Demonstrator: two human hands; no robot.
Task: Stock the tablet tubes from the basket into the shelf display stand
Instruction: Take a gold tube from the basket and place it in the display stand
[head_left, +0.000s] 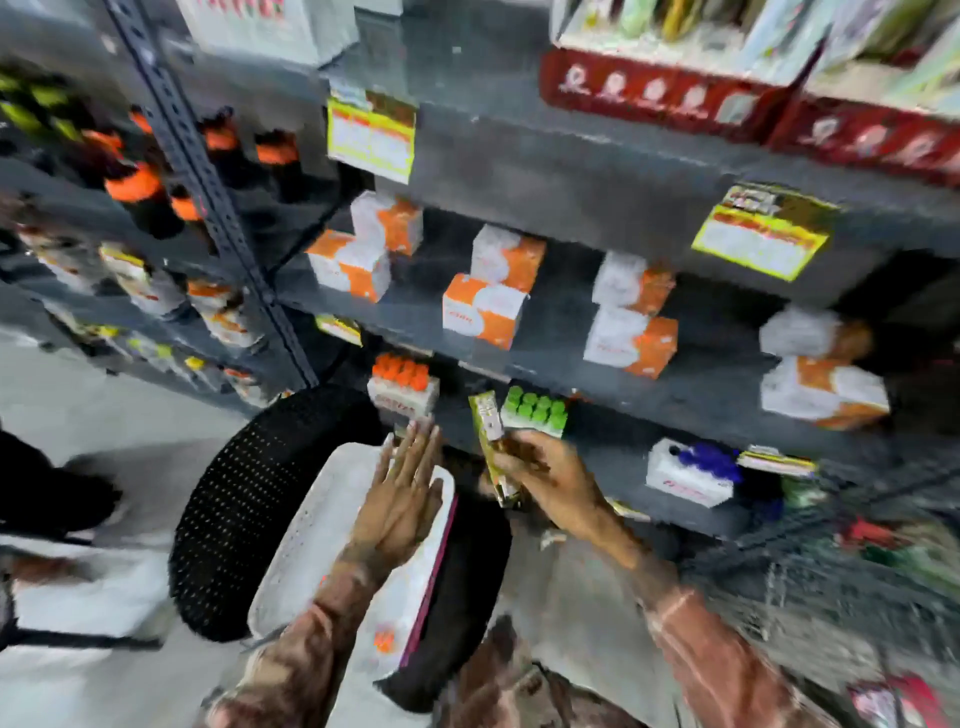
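Note:
My right hand grips a green-and-gold tablet tube, held tilted just in front of a display stand with green-capped tubes on the lower grey shelf. My left hand is flat with fingers spread over a white perforated basket, its fingertips near a display stand of orange-capped tubes. A third stand with blue-capped tubes sits further right on the same shelf. The frame is blurred.
A black perforated basket lies under the white one. White-and-orange boxes fill the shelf above. Red cartons line the top shelf. Yellow price tags hang from shelf edges. Bottles with orange labels stand on the left rack.

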